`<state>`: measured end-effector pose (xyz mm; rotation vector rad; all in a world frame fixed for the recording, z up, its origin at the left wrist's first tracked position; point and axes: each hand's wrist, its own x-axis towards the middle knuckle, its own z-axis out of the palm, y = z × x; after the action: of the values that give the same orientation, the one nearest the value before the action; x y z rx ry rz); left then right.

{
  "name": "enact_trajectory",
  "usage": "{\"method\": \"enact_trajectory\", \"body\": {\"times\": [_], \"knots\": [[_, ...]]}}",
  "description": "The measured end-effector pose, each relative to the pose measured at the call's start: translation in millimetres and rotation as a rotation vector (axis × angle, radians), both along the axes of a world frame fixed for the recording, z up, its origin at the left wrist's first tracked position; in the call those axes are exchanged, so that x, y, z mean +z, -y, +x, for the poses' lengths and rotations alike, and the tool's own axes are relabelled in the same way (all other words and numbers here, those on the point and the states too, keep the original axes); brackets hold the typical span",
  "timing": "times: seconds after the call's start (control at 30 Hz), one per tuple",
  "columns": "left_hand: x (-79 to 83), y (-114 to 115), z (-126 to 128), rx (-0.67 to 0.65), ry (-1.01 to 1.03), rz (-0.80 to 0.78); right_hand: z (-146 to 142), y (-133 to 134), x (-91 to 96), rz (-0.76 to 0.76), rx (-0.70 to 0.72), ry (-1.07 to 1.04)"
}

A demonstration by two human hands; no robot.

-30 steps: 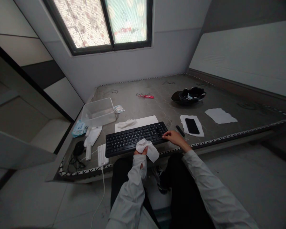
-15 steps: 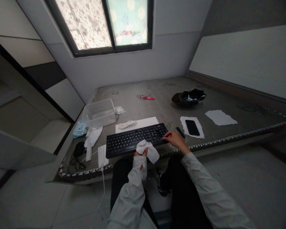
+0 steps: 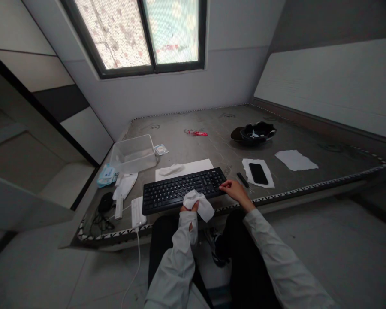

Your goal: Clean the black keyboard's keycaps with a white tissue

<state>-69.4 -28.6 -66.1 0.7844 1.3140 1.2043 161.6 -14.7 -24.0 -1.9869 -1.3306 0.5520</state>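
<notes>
A black keyboard (image 3: 180,189) lies near the front edge, tilted slightly, with its right end farther back. My left hand (image 3: 190,208) is closed on a crumpled white tissue (image 3: 200,203) at the keyboard's front edge. The tissue covers part of that edge and some of the fingers. At the keyboard's right end, my right hand (image 3: 234,189) has its thumb and fingertips pinched together over the corner keys. Whatever they hold, if anything, is too small to make out. Just beyond this hand lies a thin black stick-like object (image 3: 242,180).
A black phone (image 3: 258,173) rests on white paper at the right, near another paper sheet (image 3: 296,160). Farther back are a dark cap (image 3: 254,134) and a red item (image 3: 199,133). At left stand a clear plastic bin (image 3: 133,154), a white power strip (image 3: 138,212) and a black mouse (image 3: 106,201).
</notes>
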Motion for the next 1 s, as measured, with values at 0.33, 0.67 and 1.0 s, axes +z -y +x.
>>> {"method": "enact_trajectory", "body": {"times": [0.33, 0.67, 1.0], "knots": [[8.8, 5.3, 2.8, -0.007, -0.103, 0.058, -2.6, -1.3, -10.0, 0.034, -0.05, 0.02], [33.9, 17.0, 26.0, -0.425, -0.833, 0.529, 3.1, 0.3, -26.0, 0.13, -0.124, -0.215], [41.4, 6.6, 57.5, -0.628, -1.142, 0.402, 4.9, 0.0, -27.9, 0.16, -0.081, -0.309]]}}
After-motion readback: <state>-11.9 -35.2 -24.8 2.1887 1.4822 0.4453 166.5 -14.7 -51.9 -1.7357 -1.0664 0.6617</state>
